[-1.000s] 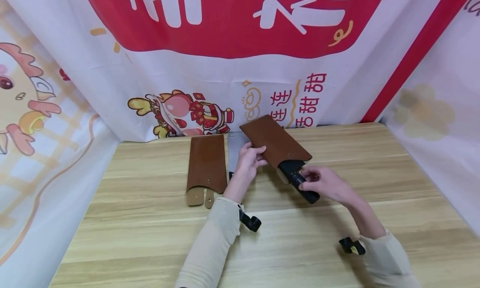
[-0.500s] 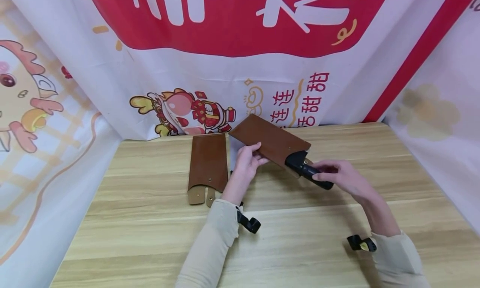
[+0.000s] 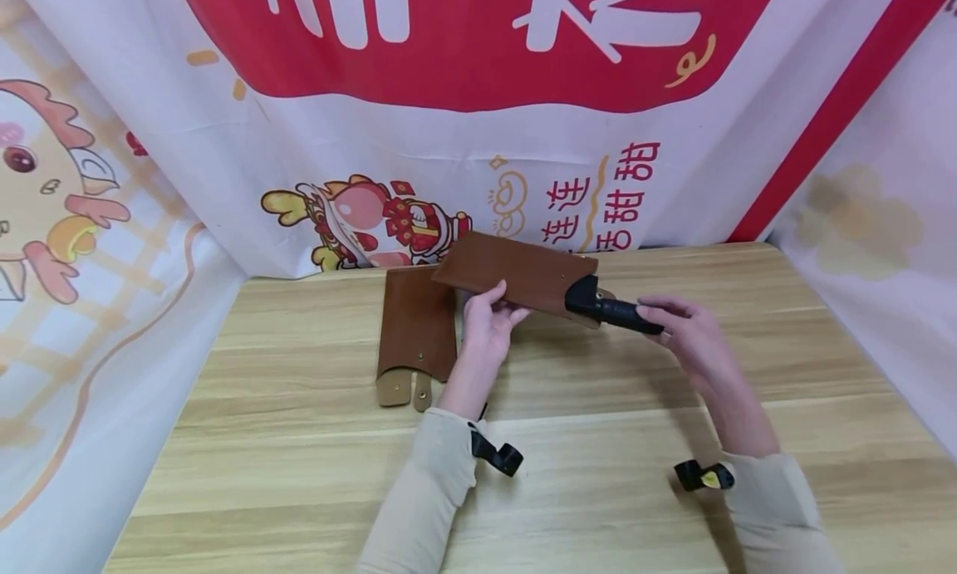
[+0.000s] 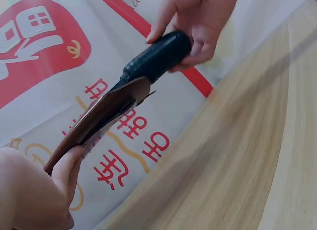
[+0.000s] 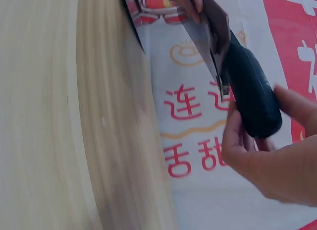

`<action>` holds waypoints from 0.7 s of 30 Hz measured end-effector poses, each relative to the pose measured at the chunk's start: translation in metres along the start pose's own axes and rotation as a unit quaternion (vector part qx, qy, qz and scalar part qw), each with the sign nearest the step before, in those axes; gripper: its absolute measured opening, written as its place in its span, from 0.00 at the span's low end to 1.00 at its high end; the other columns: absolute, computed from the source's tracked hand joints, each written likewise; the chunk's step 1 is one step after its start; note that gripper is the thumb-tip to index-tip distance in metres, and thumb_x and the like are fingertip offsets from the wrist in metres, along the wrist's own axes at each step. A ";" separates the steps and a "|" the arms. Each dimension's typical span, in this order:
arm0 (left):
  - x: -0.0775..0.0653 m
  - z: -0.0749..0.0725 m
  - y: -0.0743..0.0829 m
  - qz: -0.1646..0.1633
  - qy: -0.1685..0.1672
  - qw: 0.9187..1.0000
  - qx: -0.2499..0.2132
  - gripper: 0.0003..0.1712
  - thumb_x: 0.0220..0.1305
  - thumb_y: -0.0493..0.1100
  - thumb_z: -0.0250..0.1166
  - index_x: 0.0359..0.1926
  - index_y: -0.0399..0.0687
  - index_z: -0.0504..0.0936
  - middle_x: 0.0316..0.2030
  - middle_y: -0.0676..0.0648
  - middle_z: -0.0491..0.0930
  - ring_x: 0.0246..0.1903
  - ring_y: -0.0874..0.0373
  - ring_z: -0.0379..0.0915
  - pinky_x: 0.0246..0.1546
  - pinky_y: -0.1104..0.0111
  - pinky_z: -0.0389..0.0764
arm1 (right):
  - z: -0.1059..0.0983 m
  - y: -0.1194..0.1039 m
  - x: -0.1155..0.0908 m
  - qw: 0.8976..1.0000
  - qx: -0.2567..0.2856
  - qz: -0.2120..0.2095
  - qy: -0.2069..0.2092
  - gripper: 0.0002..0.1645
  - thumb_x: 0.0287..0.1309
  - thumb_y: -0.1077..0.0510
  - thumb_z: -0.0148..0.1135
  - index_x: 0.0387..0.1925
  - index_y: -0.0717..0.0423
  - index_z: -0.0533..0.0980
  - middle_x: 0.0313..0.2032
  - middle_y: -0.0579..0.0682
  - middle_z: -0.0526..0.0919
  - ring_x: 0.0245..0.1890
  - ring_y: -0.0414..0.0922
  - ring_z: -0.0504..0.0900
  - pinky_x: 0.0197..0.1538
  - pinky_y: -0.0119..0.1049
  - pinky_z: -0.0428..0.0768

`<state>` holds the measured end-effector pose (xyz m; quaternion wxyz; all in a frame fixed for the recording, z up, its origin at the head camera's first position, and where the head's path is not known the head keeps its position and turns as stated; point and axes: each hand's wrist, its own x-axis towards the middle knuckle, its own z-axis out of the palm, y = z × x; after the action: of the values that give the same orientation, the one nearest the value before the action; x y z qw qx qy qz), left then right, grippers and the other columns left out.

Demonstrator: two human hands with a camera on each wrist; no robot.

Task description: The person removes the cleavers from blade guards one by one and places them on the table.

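A wide brown leather knife sheath is held off the wooden table, tilted, its mouth facing right. My left hand grips its lower edge, thumb on the front face. From the mouth comes the black handle of a cleaver, whose blade is mostly hidden by the leather. With thumb and fingers my right hand pinches the butt end of that handle; the right wrist view shows thumb and fingers on either side of the handle. In the left wrist view, the sheath is seen edge-on.
Flat on the table, left of my left hand, lies a second brown sheath with two tan straps at its near end. A grey sliver shows beside it, mostly covered. Printed cloth hangs along the table's back edge.
The sheath and cleaver have swung from a steep slant to nearly level, the sheath's far end moving left over the lying sheath. My right hand has shifted right and slightly up with the handle.
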<state>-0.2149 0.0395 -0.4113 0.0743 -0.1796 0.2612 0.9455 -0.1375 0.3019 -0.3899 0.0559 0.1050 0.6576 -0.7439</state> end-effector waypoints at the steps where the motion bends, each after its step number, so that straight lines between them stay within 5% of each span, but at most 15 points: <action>1: -0.001 0.000 0.001 0.008 0.000 1.000 -0.009 0.12 0.75 0.27 0.52 0.56 0.29 0.69 0.55 0.34 0.72 0.69 0.37 0.65 0.68 0.36 0.61 | 0.002 0.000 0.000 0.999 0.047 0.004 0.006 0.08 0.68 0.56 0.70 0.46 0.52 0.85 0.52 0.47 0.75 0.48 0.38 0.80 0.50 0.29 0.83; 6: -0.007 0.000 0.003 0.047 -0.004 0.998 -0.033 0.09 0.75 0.28 0.52 0.53 0.34 0.69 0.50 0.37 0.73 0.65 0.38 0.67 0.68 0.37 0.63 | 0.014 0.001 0.003 0.963 0.266 0.029 0.011 0.05 0.69 0.59 0.67 0.42 0.55 0.84 0.46 0.51 0.84 0.45 0.43 0.86 0.55 0.38 0.84; 10: -0.010 -0.003 0.005 0.079 0.004 0.996 -0.036 0.08 0.75 0.29 0.54 0.52 0.37 0.69 0.48 0.39 0.74 0.62 0.38 0.70 0.67 0.37 0.65 | 0.024 0.005 0.006 0.900 0.427 0.082 -0.017 0.21 0.71 0.63 0.63 0.62 0.57 0.71 0.51 0.60 0.80 0.52 0.53 0.85 0.70 0.46 0.71; 13: -0.012 -0.005 0.006 0.092 0.014 0.995 -0.046 0.08 0.75 0.30 0.55 0.51 0.38 0.70 0.47 0.40 0.74 0.61 0.38 0.71 0.66 0.37 0.66 | 0.033 0.009 0.010 0.851 0.510 0.124 -0.019 0.36 0.71 0.66 0.62 0.74 0.52 0.58 0.59 0.62 0.73 0.61 0.54 0.79 0.74 0.46 0.62; 15: -0.013 -0.006 0.006 0.093 0.016 0.994 -0.054 0.08 0.75 0.30 0.56 0.52 0.39 0.70 0.48 0.40 0.74 0.62 0.37 0.70 0.66 0.38 0.67 | 0.041 0.012 0.013 0.828 0.542 0.143 -0.014 0.41 0.70 0.68 0.61 0.77 0.50 0.55 0.61 0.62 0.72 0.65 0.52 0.75 0.75 0.44 0.62; 18: -0.013 -0.007 0.006 0.089 0.016 0.994 -0.063 0.10 0.75 0.30 0.57 0.53 0.39 0.70 0.51 0.39 0.74 0.64 0.37 0.70 0.66 0.40 0.69 | 0.051 0.014 0.016 0.809 0.566 0.156 -0.001 0.41 0.69 0.69 0.62 0.76 0.50 0.56 0.62 0.61 0.73 0.69 0.50 0.71 0.74 0.43 0.64; 21: -0.013 -0.008 0.006 0.091 0.016 0.994 -0.065 0.10 0.75 0.30 0.57 0.53 0.40 0.71 0.52 0.39 0.74 0.62 0.39 0.71 0.66 0.42 0.70 | 0.059 0.014 0.018 0.808 0.568 0.157 0.007 0.44 0.69 0.68 0.63 0.78 0.48 0.54 0.67 0.59 0.70 0.72 0.49 0.67 0.74 0.42 0.65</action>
<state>-0.2020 0.0295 -0.4103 -0.0286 -0.1747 0.2154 0.9604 -0.1569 0.2429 -0.4008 0.0976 0.2249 0.0921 -0.9651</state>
